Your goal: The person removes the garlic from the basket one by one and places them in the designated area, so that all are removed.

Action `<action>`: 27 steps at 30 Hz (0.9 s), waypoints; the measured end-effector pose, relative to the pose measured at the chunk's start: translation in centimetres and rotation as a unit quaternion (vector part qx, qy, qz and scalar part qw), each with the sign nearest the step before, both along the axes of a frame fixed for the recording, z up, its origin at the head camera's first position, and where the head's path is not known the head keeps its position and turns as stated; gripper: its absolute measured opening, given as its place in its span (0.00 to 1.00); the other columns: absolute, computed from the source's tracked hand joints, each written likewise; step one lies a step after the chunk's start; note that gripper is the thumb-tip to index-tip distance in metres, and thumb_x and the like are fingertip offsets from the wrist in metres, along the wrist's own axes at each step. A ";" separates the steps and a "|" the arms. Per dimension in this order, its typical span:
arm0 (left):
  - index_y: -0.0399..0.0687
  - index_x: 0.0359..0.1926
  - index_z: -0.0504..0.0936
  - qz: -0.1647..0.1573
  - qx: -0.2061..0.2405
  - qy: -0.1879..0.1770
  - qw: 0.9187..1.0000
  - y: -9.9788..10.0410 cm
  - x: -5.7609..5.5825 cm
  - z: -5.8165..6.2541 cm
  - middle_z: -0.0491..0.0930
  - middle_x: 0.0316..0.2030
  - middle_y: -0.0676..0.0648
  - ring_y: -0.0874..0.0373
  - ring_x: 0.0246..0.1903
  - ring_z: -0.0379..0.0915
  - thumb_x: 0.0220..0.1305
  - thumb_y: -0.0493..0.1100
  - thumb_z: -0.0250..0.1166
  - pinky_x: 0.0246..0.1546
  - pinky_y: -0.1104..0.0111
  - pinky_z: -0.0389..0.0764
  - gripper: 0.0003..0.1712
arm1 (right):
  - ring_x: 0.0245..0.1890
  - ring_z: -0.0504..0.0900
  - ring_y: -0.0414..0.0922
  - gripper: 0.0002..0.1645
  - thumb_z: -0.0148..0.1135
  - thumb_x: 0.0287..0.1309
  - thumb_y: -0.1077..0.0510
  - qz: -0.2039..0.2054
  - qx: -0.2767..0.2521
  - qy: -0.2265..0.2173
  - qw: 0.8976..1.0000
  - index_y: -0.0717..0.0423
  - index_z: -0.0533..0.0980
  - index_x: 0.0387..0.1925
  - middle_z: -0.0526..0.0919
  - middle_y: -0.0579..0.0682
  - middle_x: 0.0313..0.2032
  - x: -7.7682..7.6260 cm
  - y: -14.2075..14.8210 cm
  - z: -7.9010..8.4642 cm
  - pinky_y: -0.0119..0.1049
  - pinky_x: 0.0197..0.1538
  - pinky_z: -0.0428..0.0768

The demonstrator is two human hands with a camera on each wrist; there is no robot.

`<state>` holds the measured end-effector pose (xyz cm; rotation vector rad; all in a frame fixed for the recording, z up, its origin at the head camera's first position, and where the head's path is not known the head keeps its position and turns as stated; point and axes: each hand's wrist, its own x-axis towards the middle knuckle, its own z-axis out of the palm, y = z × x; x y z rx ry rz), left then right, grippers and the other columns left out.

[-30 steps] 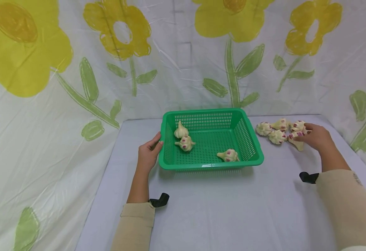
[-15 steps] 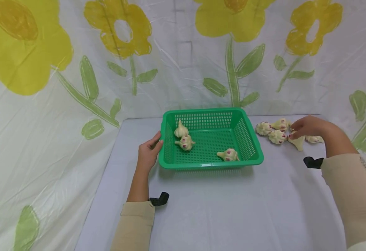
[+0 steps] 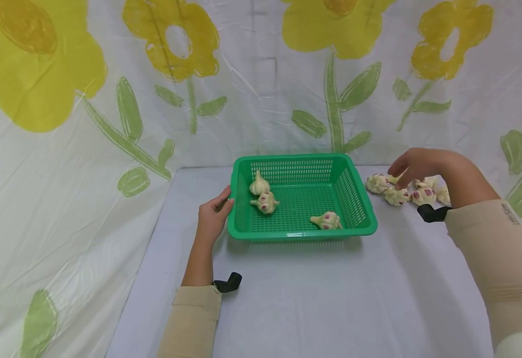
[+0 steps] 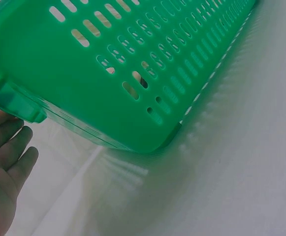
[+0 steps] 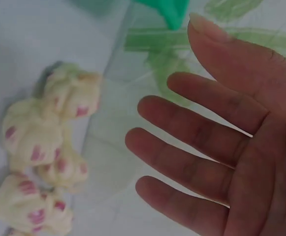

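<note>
1. left hand [image 3: 212, 216] lay loosely spread against left end of basket [image 3: 296, 235], probably steadying it.
2. right hand [image 3: 422, 163] hung spread, empty, over garlic [image 3: 396, 197] clustered right of basket, perhaps for easy reach; three bulbs [image 3: 267, 203] lay inside.

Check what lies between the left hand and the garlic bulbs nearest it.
The green basket's left wall stands between the left hand and the two nearest garlic bulbs, as the head view shows.
</note>
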<state>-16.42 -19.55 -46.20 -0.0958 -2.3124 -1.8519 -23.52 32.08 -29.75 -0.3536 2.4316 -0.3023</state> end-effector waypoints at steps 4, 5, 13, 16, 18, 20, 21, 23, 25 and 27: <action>0.50 0.64 0.76 0.001 -0.003 0.000 1.000 0.0 0.1 0.1 0.73 0.65 0.56 0.64 0.66 0.68 0.68 0.54 0.64 0.65 0.68 0.71 0.27 | 0.59 0.74 0.65 0.43 0.72 0.53 0.41 0.017 -0.013 0.005 1.000 0.62 0.72 0.64 0.75 0.67 0.61 -0.1 -1.9 1.1 0.62 0.56 0.77; 0.50 0.64 0.76 0.001 -0.003 -0.001 1.000 0.0 0.1 0.2 0.73 0.65 0.56 0.64 0.66 0.68 0.68 0.54 0.64 0.65 0.68 0.71 0.27 | 0.60 0.74 0.65 0.42 0.72 0.54 0.42 0.021 -0.019 0.008 1.000 0.62 0.72 0.64 0.75 0.66 0.61 -0.2 -2.3 1.3 0.62 0.56 0.77; 0.48 0.63 0.76 0.002 -0.002 0.005 1.000 0.0 0.1 0.1 0.73 0.65 0.55 0.63 0.65 0.68 0.68 0.53 0.64 0.64 0.69 0.72 0.27 | 0.65 0.73 0.55 0.37 0.69 0.59 0.48 0.030 -0.153 -0.044 0.987 0.58 0.70 0.66 0.74 0.58 0.65 -0.7 -5.9 1.5 0.54 0.64 0.74; 0.47 0.63 0.76 0.001 0.002 0.014 1.000 0.1 0.0 -0.1 0.74 0.65 0.54 0.63 0.65 0.69 0.68 0.52 0.64 0.63 0.70 0.72 0.26 | 0.66 0.72 0.54 0.34 0.68 0.61 0.52 0.040 -0.206 -0.071 0.975 0.57 0.71 0.66 0.74 0.56 0.65 -1.3 -6.8 0.7 0.51 0.66 0.73; 0.46 0.63 0.76 0.001 0.003 0.017 1.000 0.1 0.1 -0.1 0.74 0.64 0.53 0.63 0.65 0.69 0.68 0.52 0.64 0.63 0.71 0.72 0.26 | 0.67 0.72 0.53 0.32 0.67 0.61 0.55 0.041 -0.230 -0.084 0.969 0.56 0.71 0.66 0.75 0.55 0.65 -1.8 -7.3 0.1 0.47 0.66 0.74; 0.46 0.63 0.76 0.000 0.004 0.018 1.000 0.1 0.1 0.0 0.74 0.64 0.53 0.63 0.65 0.69 0.68 0.51 0.64 0.63 0.72 0.72 0.26 | 0.66 0.73 0.52 0.32 0.67 0.62 0.56 0.041 -0.242 -0.094 0.965 0.57 0.70 0.66 0.75 0.55 0.64 -2.2 -7.8 -0.5 0.44 0.66 0.74; 0.46 0.63 0.76 -0.001 0.003 0.018 1.000 0.1 0.1 0.0 0.74 0.64 0.53 0.63 0.65 0.69 0.68 0.51 0.64 0.63 0.72 0.72 0.26 | 0.66 0.73 0.51 0.32 0.66 0.62 0.57 0.038 -0.246 -0.099 0.963 0.58 0.70 0.66 0.76 0.55 0.64 -2.5 -8.0 -0.8 0.43 0.65 0.75; 0.46 0.63 0.77 -0.001 0.000 0.019 1.000 0.1 0.2 0.1 0.74 0.64 0.53 0.63 0.65 0.69 0.68 0.52 0.64 0.63 0.71 0.72 0.26 | 0.65 0.74 0.50 0.32 0.66 0.62 0.58 0.036 -0.253 -0.113 0.960 0.58 0.70 0.67 0.76 0.55 0.64 -2.9 -8.4 -1.5 0.42 0.64 0.75; 0.47 0.63 0.77 0.000 -0.002 0.019 1.000 0.1 0.2 0.1 0.74 0.64 0.54 0.63 0.65 0.69 0.68 0.52 0.64 0.63 0.71 0.72 0.26 | 0.64 0.75 0.50 0.32 0.66 0.62 0.58 0.036 -0.252 -0.128 0.958 0.58 0.70 0.67 0.75 0.56 0.64 -3.3 -9.0 -2.1 0.42 0.64 0.76; 0.47 0.63 0.77 0.001 -0.003 0.020 1.000 0.1 0.1 0.1 0.74 0.64 0.54 0.63 0.65 0.69 0.68 0.52 0.64 0.64 0.70 0.72 0.26 | 0.65 0.74 0.51 0.32 0.66 0.62 0.57 0.037 -0.243 -0.151 0.958 0.58 0.70 0.66 0.74 0.57 0.65 -3.8 -9.6 -2.7 0.43 0.65 0.76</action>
